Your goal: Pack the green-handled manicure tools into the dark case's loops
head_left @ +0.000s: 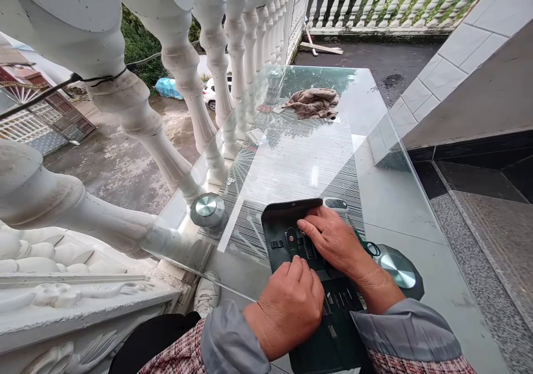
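A dark folding tool case (272, 218) lies open on the glass table, with several small metal tools (339, 299) in its lower part. My left hand (291, 304) is closed over the case's middle, its fingertips pinching the lower end of a dark, round-headed tool (292, 239); the tool's exact kind is unclear. My right hand (335, 240) grips the case's upper right side, thumb on the inside beside a small perforated metal piece (308, 247). Just beyond the right hand are a grey-and-white handle (336, 204) and a dark green loop handle (370, 247), both partly hidden.
The glass tabletop (391, 196) rests on faceted supports with shiny discs, one at left (207, 206) and one at right (397, 271). A crumpled brown cloth (313, 103) lies at the far end. White balusters (179, 57) run along the left, with a tiled wall (452, 63) at right.
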Available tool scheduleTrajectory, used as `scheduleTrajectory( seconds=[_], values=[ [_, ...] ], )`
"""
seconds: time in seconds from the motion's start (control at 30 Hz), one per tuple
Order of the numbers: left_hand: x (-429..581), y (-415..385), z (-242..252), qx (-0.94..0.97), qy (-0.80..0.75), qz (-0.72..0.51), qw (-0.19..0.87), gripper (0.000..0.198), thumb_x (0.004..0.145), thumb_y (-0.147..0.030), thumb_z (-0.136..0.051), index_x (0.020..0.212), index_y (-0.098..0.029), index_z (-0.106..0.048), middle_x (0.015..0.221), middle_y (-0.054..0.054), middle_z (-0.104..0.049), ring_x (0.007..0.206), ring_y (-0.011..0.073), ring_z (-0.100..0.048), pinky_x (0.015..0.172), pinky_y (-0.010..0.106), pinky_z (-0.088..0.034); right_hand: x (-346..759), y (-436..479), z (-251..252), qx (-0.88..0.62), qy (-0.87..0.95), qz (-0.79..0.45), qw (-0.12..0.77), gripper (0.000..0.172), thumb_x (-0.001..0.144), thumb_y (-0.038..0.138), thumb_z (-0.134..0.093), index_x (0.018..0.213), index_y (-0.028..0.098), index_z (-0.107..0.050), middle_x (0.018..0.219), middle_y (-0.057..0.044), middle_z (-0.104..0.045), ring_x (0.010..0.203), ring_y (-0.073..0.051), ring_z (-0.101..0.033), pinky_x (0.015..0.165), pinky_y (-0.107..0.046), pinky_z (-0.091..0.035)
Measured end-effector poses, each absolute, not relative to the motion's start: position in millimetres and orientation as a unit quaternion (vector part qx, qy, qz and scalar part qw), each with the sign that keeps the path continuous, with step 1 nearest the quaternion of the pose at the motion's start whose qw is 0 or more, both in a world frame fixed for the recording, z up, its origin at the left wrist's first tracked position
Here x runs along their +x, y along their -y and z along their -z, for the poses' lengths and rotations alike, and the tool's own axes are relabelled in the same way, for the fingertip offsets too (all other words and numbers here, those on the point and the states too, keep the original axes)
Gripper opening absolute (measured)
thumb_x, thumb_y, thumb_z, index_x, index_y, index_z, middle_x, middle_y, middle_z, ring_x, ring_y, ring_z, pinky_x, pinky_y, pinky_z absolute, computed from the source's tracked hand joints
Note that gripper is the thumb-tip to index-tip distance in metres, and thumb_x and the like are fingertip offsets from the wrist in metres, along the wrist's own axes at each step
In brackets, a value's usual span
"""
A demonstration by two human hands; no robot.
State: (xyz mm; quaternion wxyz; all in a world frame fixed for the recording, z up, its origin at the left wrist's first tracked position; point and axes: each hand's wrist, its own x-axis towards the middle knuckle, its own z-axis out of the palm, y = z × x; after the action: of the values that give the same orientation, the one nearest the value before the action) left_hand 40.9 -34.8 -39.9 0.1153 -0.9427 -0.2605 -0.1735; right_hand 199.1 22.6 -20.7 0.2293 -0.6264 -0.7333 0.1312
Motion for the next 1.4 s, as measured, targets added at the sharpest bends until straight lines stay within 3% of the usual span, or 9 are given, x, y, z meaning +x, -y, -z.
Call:
scheduleTrajectory(
  seconds=[0.17,0.4,0.63,0.8,0.9,1.1,1.27,1.4],
  values=[
    [42,33,37,-0.945,0.262,0.160,0.111,0.025,0.090,-0.021,-0.045,0.102,-0.004,-0.059,0.099,0.018,-0.066,0.095,0.0272,-0.062,0.071,0.034,-0.048,199,-20,17,-0.615,0.739,-0.149,0.230,0.040,0.093,0.042,-0.038,0.068,0.023,-0.063,0.085,-0.005,-0.060,0.084,-0.019,-0.052,0.075,-0.033,-0.041],
    [41,33,36,-0.943,0.257,0.173,0.125,0.023,0.089,-0.018,-0.046,0.101,-0.004,-0.060,0.098,0.018,-0.067,0.094,0.0269,-0.063,0.068,0.033,-0.047,234,-12,2,-0.666,0.586,-0.127,0.444,0.031,0.090,0.043,-0.042,0.093,0.023,-0.065,0.096,-0.006,-0.063,0.093,-0.021,-0.057,0.085,-0.035,-0.044],
    [42,34,41,-0.940,0.258,0.171,0.143,0.025,0.090,-0.019,-0.046,0.103,-0.003,-0.059,0.102,0.019,-0.066,0.096,0.0273,-0.062,0.073,0.034,-0.048,275,10,13,-0.755,0.524,-0.091,0.384,0.030,0.082,0.043,-0.049,0.099,0.022,-0.064,0.095,-0.006,-0.064,0.080,-0.020,-0.059,0.075,-0.034,-0.046],
    [45,36,41,-0.941,0.260,0.154,0.152,0.026,0.091,-0.020,-0.046,0.105,-0.002,-0.058,0.102,0.020,-0.065,0.096,0.0278,-0.062,0.074,0.035,-0.047,264,17,32,-0.677,0.646,-0.068,0.345,0.028,0.088,0.037,-0.043,0.095,0.022,-0.065,0.098,-0.008,-0.066,0.097,-0.023,-0.057,0.088,-0.041,-0.044],
    [47,35,40,-0.941,0.263,0.146,0.155,0.025,0.091,-0.019,-0.045,0.105,-0.002,-0.057,0.098,0.020,-0.065,0.094,0.0275,-0.062,0.072,0.035,-0.048,242,17,37,-0.622,0.716,-0.070,0.309,0.030,0.090,0.032,-0.043,0.107,0.020,-0.064,0.111,-0.010,-0.062,0.108,-0.025,-0.052,0.095,-0.043,-0.041],
    [48,34,41,-0.943,0.263,0.142,0.147,0.025,0.092,-0.019,-0.044,0.106,-0.002,-0.056,0.097,0.020,-0.065,0.093,0.0268,-0.062,0.072,0.036,-0.047,219,10,35,-0.609,0.745,-0.074,0.260,0.030,0.086,0.028,-0.048,0.111,0.022,-0.064,0.118,-0.012,-0.057,0.112,-0.028,-0.049,0.094,-0.047,-0.043],
    [47,34,41,-0.940,0.266,0.153,0.147,0.024,0.091,-0.020,-0.045,0.101,-0.004,-0.058,0.094,0.018,-0.066,0.092,0.0266,-0.062,0.070,0.034,-0.048,219,7,36,-0.611,0.744,-0.091,0.254,0.027,0.086,0.023,-0.046,0.105,0.021,-0.065,0.120,-0.011,-0.056,0.112,-0.027,-0.048,0.096,-0.046,-0.042],
    [47,34,42,-0.943,0.266,0.142,0.138,0.023,0.091,-0.017,-0.044,0.103,-0.003,-0.058,0.096,0.019,-0.066,0.093,0.0268,-0.062,0.071,0.035,-0.049,229,6,29,-0.621,0.708,-0.110,0.319,0.030,0.088,0.027,-0.043,0.109,0.023,-0.063,0.118,-0.010,-0.058,0.113,-0.025,-0.049,0.097,-0.045,-0.040]
  ],
)
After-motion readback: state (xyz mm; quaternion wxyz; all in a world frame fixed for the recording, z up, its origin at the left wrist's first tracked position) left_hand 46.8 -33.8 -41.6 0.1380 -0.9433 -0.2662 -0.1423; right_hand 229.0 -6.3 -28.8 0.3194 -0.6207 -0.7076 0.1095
